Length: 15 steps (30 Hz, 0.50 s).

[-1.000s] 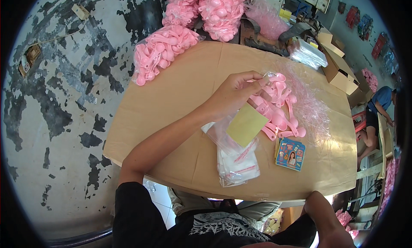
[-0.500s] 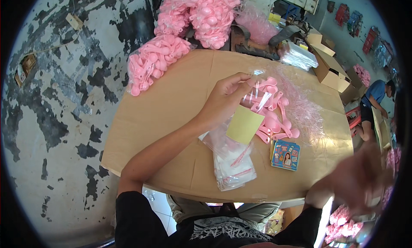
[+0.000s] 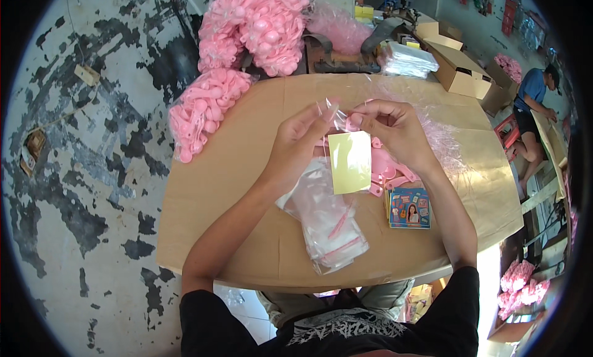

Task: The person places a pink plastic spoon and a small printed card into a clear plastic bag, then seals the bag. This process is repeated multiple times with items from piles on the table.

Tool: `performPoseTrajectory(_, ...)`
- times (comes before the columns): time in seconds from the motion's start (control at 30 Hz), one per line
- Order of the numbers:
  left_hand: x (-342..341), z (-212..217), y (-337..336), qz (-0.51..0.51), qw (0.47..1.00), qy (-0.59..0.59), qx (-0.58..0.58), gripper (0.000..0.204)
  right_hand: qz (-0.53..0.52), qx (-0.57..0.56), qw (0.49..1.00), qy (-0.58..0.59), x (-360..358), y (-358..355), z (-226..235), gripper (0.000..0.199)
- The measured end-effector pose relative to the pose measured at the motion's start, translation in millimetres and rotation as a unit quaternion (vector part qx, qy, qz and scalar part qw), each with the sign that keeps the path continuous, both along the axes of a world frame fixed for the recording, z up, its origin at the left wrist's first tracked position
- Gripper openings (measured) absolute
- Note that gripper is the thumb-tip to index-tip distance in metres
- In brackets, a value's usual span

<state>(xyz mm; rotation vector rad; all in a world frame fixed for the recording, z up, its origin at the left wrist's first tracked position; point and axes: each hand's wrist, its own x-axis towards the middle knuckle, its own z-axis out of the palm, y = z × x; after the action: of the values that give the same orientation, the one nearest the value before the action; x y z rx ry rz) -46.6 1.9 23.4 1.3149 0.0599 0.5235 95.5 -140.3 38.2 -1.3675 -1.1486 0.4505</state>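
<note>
Partly, yellow card (image 3: 350, 163) hides pink spoons (image 3: 385, 164).

Left grip (image 3: 296, 142) pinches clear bag (image 3: 335, 118) — yellow card (image 3: 350, 164) inside.

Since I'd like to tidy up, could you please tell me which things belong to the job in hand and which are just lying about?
Likely in use:
Clear bag, apparently around yellow card, pinched by left hand and right hand
Loose pink spoons
Flat clear bags
Stacked picture cards

Likely lying about:
Cardboard boxes
Spoon-filled bags, perhaps stock
</note>
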Motion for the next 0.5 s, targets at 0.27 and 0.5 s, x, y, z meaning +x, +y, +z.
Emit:
performPoseTrajectory(0.27, -3.7, 6.8, 6.3, -0.016, 0.996, 0.033, 0.077, 0.038, 0.033, -0.018, 0.999, -0.024, 7.7, -7.1, 3.6, 0.024)
performPoseTrajectory(0.5, -8.6, 11.4, 9.2, -0.057, 0.991, 0.011, 0.123, 0.028, 0.032, -0.008, 0.999, -0.037, 6.6, -10.4, 4.3, 0.024)
